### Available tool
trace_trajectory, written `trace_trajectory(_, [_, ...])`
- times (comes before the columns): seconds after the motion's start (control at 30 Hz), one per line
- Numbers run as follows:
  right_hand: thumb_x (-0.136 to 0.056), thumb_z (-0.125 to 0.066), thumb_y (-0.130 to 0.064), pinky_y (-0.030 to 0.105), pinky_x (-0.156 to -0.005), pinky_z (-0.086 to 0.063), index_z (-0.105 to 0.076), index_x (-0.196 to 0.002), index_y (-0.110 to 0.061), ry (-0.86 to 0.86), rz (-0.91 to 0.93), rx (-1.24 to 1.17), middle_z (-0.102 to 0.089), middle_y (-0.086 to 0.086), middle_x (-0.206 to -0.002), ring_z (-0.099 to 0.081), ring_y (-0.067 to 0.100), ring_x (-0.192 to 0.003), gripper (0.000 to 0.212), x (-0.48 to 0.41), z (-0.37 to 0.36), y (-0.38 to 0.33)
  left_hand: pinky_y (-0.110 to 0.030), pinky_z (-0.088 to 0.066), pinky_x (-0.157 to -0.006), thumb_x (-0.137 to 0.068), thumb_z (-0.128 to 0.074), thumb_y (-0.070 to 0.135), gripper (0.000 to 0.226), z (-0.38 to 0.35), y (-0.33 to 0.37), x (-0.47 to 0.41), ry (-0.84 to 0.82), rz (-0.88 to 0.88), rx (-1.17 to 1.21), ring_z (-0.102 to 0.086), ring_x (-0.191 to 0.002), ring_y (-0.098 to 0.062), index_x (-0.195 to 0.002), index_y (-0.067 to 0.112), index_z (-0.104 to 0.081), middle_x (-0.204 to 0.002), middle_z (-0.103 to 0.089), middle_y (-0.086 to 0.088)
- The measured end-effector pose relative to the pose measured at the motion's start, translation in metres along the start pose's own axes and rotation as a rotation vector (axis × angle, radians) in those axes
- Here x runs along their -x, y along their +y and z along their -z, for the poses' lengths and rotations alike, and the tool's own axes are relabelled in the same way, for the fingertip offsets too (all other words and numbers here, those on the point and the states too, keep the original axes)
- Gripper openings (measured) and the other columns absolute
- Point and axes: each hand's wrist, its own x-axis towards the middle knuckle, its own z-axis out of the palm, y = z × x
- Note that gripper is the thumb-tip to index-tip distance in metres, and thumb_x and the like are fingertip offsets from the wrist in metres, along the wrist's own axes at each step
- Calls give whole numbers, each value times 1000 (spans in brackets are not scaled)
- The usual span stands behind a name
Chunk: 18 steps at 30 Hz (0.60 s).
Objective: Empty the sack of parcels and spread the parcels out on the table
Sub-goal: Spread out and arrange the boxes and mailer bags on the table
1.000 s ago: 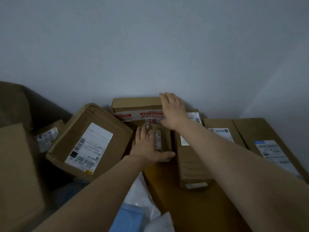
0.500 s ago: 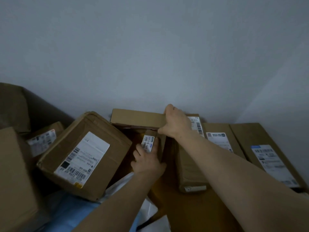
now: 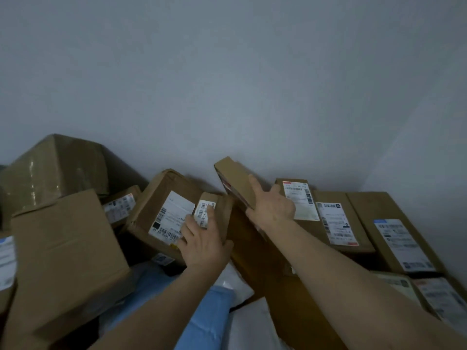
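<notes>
Left hand (image 3: 204,239): grips the small box (image 3: 219,205), fingers curled over its labelled face, thumb on its right side.
Small box: in the middle of the pile, touching the labelled box (image 3: 161,198) on its left.
Right hand (image 3: 274,205): holds the flat box (image 3: 233,178) by its near right edge, index finger straight along the top face, other fingers curled under.
Flat box: tilted, far end high against the wall (image 3: 227,72), just right of the small box.
Right row (image 3: 336,223): three labelled boxes lie flat side by side, far ends at the wall.
Left pile: a plain box (image 3: 63,261) sits near; a taped box (image 3: 55,165) stands behind it, further off.
Near centre: a blue bag (image 3: 209,311) and a white bag (image 3: 252,327) lie under the forearms.
Table (image 3: 298,319): the brown top shows between the bags and the right row.
Sack: cannot tell which item it is.
</notes>
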Motion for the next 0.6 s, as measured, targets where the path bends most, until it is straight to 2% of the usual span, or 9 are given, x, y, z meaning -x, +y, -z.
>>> trace_trajectory(0.07, [-93,-46,-45,32,-56,-38,4,-148,-37,-13,-14,73,-36,16,-120,-44,24,-72,75,11,-7,0,-50,-25,-107,-84,-55,53,95,8,-10,-1,13,54,52,-16,-133,-39,-149,29,10,-145,-1,-21])
trace_trajectory(0.13, [-93,-48,-43,32,-56,-40,3,-150,-30,-20,4,120,-34,17,-123,-50,24,-73,78,22,-17,-5,-51,-24,-107,-84,-57,50,95,13,-17,-2,20,101,134,-16,-134,-40,-149,29,9,-146,-1,-21])
trace_trajectory(0.23, [-91,-52,-46,32,-60,-43,8,-150,-20,-74,93,140,-28,19,-131,-58,29,-90,88,34,-37,-16,-52,-22,-109,-85,-59,47,95,17,-21,-5,47,154,269,-12,-136,-41,-149,30,10,-149,1,-22])
trace_trajectory(0.33, [-92,-55,-36,38,-72,-49,7,-150,-18,-103,225,160,-23,22,-138,-53,36,-108,87,38,-53,-26,-52,-21,-110,-85,-59,46,94,19,-24,-8,86,182,338,-10,-137,-41,-150,31,6,-149,2,-22])
trace_trajectory(0.4, [-94,-53,-22,41,-83,-49,-3,-151,-16,-144,296,190,-26,21,-137,-48,37,-114,76,39,-58,-31,-52,-21,-110,-84,-60,46,92,18,-24,-11,119,184,360,-11,-136,-41,-151,31,2,-150,1,-21])
trace_trajectory(0.47, [-97,-46,-13,40,-86,-46,-25,-145,-11,-231,319,140,-32,17,-133,-46,34,-114,53,39,-61,-35,-52,-21,-110,-84,-59,46,91,16,-25,-13,139,163,349,-13,-135,-41,-151,32,1,-149,-1,-21])
trace_trajectory(0.53, [-96,-46,-12,40,-90,-44,-43,-134,-9,-342,279,82,-35,14,-132,-42,31,-118,39,37,-67,-32,-51,-21,-110,-85,-58,47,88,14,-24,-14,136,127,322,-15,-135,-40,-151,33,-1,-148,-5,-20])
trace_trajectory(0.6, [-95,-48,-13,41,-97,-43,-51,-127,-6,-399,226,-12,-41,13,-130,-39,30,-122,32,32,-76,-24,-50,-25,-109,-85,-57,49,86,11,-22,-17,125,91,315,-18,-133,-39,-150,34,-3,-146,-10,-20])
